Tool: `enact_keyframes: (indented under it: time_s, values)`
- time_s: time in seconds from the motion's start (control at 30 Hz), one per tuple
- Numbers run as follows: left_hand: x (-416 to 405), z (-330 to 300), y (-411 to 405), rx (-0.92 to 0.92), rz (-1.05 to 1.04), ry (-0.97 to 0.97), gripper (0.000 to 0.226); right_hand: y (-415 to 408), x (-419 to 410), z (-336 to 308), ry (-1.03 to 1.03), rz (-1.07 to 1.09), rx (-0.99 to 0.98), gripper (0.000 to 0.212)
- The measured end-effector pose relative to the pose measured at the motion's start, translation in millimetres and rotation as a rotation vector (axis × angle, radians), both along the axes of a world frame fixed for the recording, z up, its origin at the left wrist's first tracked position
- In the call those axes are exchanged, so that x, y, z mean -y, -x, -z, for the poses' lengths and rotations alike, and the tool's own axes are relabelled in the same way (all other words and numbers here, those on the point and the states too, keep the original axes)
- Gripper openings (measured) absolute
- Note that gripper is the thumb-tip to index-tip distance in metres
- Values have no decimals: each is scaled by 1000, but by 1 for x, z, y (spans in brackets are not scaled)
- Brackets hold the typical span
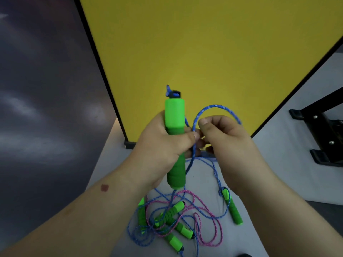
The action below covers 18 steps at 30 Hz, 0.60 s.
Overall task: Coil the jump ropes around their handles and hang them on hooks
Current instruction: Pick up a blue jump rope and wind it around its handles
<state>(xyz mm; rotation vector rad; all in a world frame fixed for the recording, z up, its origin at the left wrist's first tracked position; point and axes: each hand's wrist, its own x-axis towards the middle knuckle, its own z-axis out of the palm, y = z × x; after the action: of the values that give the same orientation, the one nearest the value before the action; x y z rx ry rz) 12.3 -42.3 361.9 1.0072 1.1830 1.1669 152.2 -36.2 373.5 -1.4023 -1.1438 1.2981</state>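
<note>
Head view first and only: left hand (163, 143) wraps its fingers and thumb around the green foam handle (175, 138), held upright in front of the yellow panel (213, 52), while the right hand (220, 134) pinches a loop of the blue rope (213, 106) between thumb and fingertips just beside that handle. From the loop the rope trails down to the pale floor (259, 164), where its second handle (233, 207) lies near a tangle of pink rope (207, 216) and more green handles (a pile not yet sorted). The step appears to be winding, and doing it well probably means keeping the left thumb pressed over the last turn so nothing slips, feeding each loop snug against the foam, and drawing slack gently so the blue cord does not drag the pink one upward. No hooks show in this view.
</note>
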Motion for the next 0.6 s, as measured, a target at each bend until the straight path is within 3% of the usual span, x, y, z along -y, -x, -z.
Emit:
enact_keyframes:
  time_s: [0.1,0.2,0.27,0.37,0.47,0.53,0.6]
  values:
    - [-7,-7,6,162,-129,0,41,-2,2,6,126,-289,-2,30]
    - [-8,-11,13,219,-165,-1,39,-5,4,3,183,-453,99,23]
    - [-9,-10,16,154,-190,-19,32,-7,2,0,132,-419,145,19]
    - [-7,-7,14,156,-129,35,22,-4,0,-4,16,-235,50,19]
    - [0,-1,5,105,63,84,40,-2,-1,-7,-95,-19,32,18]
    - [5,0,-2,-23,107,20,40,1,0,-7,-84,9,43,17]
    - [5,-2,-3,-70,23,-51,31,2,0,-3,-49,-28,27,22]
